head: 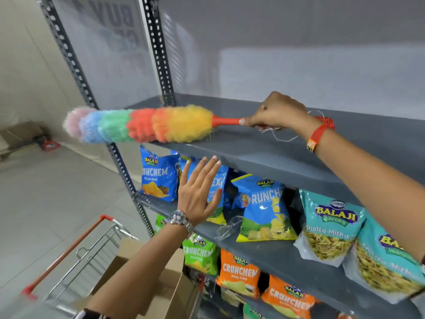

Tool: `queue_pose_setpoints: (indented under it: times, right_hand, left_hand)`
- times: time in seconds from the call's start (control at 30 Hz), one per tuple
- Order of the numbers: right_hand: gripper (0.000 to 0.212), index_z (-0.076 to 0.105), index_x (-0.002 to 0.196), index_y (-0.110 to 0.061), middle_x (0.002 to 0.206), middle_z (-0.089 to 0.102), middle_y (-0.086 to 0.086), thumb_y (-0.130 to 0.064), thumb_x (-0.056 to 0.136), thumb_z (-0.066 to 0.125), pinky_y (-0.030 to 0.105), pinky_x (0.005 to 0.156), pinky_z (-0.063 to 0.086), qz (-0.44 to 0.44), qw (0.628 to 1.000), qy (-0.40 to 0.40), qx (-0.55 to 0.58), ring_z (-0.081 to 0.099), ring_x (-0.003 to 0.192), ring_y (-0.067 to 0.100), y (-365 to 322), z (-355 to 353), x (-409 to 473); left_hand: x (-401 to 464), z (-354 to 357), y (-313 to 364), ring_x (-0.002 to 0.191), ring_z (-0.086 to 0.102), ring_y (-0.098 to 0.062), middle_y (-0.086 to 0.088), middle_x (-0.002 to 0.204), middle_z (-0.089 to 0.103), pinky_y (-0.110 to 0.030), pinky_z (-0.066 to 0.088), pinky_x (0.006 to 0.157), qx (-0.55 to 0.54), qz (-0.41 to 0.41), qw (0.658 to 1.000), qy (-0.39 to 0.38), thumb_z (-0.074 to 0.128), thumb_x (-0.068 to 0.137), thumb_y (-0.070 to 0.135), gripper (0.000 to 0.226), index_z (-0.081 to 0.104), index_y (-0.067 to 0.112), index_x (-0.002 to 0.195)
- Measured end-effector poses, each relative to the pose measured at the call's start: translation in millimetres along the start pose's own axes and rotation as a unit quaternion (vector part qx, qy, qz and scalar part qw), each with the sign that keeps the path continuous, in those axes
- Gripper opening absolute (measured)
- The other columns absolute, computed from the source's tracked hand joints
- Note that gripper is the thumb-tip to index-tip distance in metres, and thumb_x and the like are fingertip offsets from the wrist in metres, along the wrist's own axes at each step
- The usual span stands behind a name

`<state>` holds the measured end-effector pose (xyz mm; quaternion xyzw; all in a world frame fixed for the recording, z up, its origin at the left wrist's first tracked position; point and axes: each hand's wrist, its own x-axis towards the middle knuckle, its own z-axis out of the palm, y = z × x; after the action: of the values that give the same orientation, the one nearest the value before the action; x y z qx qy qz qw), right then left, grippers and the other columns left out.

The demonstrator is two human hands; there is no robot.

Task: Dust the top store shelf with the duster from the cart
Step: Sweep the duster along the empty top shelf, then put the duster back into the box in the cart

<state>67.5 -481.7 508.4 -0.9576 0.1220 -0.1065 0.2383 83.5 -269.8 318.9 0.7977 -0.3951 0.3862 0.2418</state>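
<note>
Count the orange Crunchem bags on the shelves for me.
2: one orange bag beside the green bag on the lower shelf, a second orange bag to its right, nearer the camera. Others may be hidden below the frame.

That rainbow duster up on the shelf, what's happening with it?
A person is dusting the top shelf of a store rack. The right hand grips the rainbow duster by its orange handle, its fluffy head at the shelf's left end. The left hand is open, raised before the blue snack bags below.

The rainbow-fluffed duster [140, 125] with an orange handle lies level along the grey top shelf [287, 143], its head overhanging the left end.
</note>
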Motion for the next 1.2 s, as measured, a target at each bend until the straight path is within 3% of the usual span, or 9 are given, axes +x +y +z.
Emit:
queue_pose_setpoints:
  times: [0.13, 0.37, 0.63, 0.77, 0.83, 0.9, 1.03, 1.1, 1.2]
  right_hand:
    - [0.046, 0.075, 0.067, -0.019, 0.057, 0.065, -0.002, -0.064, 0.064, 0.068, 0.022, 0.05, 0.035, -0.09, 0.993, -0.013, -0.072, 0.057, 0.054, 0.017, -32.2, 29.5, -20.1]
    - [0.025, 0.071, 0.1, -0.022, 0.082, 0.068, 0.002, -0.029, 0.077, 0.064, 0.024, 0.062, 0.038, -0.182, 0.954, -0.149, -0.184, 0.062, 0.077, 0.021, -94.0, 117.1, -48.4]
    - [0.029, 0.06, 0.113, -0.007, 0.117, 0.066, 0.016, -0.012, 0.085, 0.055, 0.037, 0.082, 0.046, -0.179, 0.913, -0.277, -0.239, 0.061, 0.109, 0.032, -117.9, 280.6, -68.2]
    - [0.027, 0.062, 0.11, 0.0, 0.101, 0.069, 0.016, -0.004, 0.087, 0.048, 0.03, 0.06, 0.04, -0.133, 0.888, -0.366, -0.245, 0.061, 0.074, 0.027, -116.1, 351.8, -77.2]
    - [0.02, 0.063, 0.085, 0.002, 0.096, 0.068, 0.019, -0.006, 0.091, 0.045, 0.03, 0.05, 0.034, -0.119, 0.875, -0.406, -0.236, 0.055, 0.064, 0.028, -119.1, 383.3, -81.4]
    - [0.035, 0.042, 0.059, -0.008, 0.086, 0.058, 0.017, -0.005, 0.094, 0.042, 0.026, 0.046, 0.035, -0.089, 0.85, -0.478, -0.204, 0.053, 0.068, 0.026, -114.0, 418.1, -87.6]
    - [0.02, 0.042, 0.075, -0.021, 0.046, 0.064, 0.001, -0.007, 0.078, 0.056, 0.004, 0.034, 0.04, 0.066, 0.821, -0.566, -0.02, 0.057, 0.04, -0.003, -98.2, 478.5, -94.2]
    - [0.023, 0.044, 0.066, -0.008, 0.024, 0.05, -0.002, 0.0, 0.087, 0.046, 0.01, 0.026, 0.038, 0.117, 0.81, -0.575, 0.013, 0.048, 0.02, 0.002, -100.9, 506.1, -102.5]
    - [0.032, 0.044, 0.065, -0.002, 0.029, 0.048, 0.01, 0.007, 0.092, 0.033, 0.013, 0.022, 0.035, 0.161, 0.804, -0.571, 0.041, 0.042, 0.015, 0.007, -106.6, 541.1, -117.4]
  left_hand:
    - [-49.9, -8.2, -9.9, 0.135, 0.037, -0.025, -0.008, 0.141, 0.046, -0.051, 0.017, 0.114, 0.033, -0.007, 0.998, -0.056, 0.039, 0.09, 0.033, 0.051, 0.046, 0.009, 0.135]
    - [-130.8, -23.2, -23.8, 0.133, 0.038, -0.027, -0.01, 0.14, 0.046, -0.05, 0.019, 0.113, 0.06, -0.1, 0.981, -0.156, 0.036, 0.091, 0.037, 0.054, 0.047, 0.006, 0.134]
    - [-234.5, -44.6, -51.7, 0.131, 0.04, -0.032, -0.013, 0.139, 0.047, -0.047, 0.009, 0.113, 0.063, -0.234, 0.933, -0.267, 0.034, 0.091, 0.04, 0.057, 0.047, 0.005, 0.134]
    - [-290.6, -57.1, -61.7, 0.132, 0.039, -0.03, -0.014, 0.141, 0.045, -0.048, 0.009, 0.114, 0.071, -0.327, 0.896, -0.292, 0.023, 0.095, 0.047, 0.062, 0.043, 0.005, 0.136]
    - [-316.4, -62.8, -63.6, 0.13, 0.042, -0.031, -0.016, 0.139, 0.047, -0.047, 0.007, 0.114, 0.08, -0.356, 0.882, -0.298, 0.031, 0.091, 0.041, 0.06, 0.043, 0.003, 0.136]
    - [-341.3, -69.8, -65.2, 0.129, 0.042, -0.032, -0.017, 0.138, 0.048, -0.045, 0.003, 0.114, 0.087, -0.39, 0.867, -0.299, 0.034, 0.088, 0.04, 0.061, 0.044, 0.002, 0.135]
    - [-380.2, -82.7, -62.1, 0.129, 0.042, -0.033, -0.017, 0.139, 0.046, -0.05, 0.009, 0.112, 0.104, -0.448, 0.837, -0.297, 0.032, 0.088, 0.04, 0.062, 0.043, 0.002, 0.136]
    - [-396.4, -87.8, -60.6, 0.128, 0.043, -0.033, -0.018, 0.139, 0.046, -0.052, 0.01, 0.11, 0.108, -0.472, 0.823, -0.297, 0.031, 0.088, 0.039, 0.062, 0.043, 0.002, 0.136]
    - [-417.5, -90.4, -58.5, 0.13, 0.041, -0.034, -0.018, 0.141, 0.044, -0.051, 0.007, 0.112, 0.11, -0.498, 0.807, -0.297, 0.028, 0.088, 0.042, 0.064, 0.042, 0.002, 0.136]
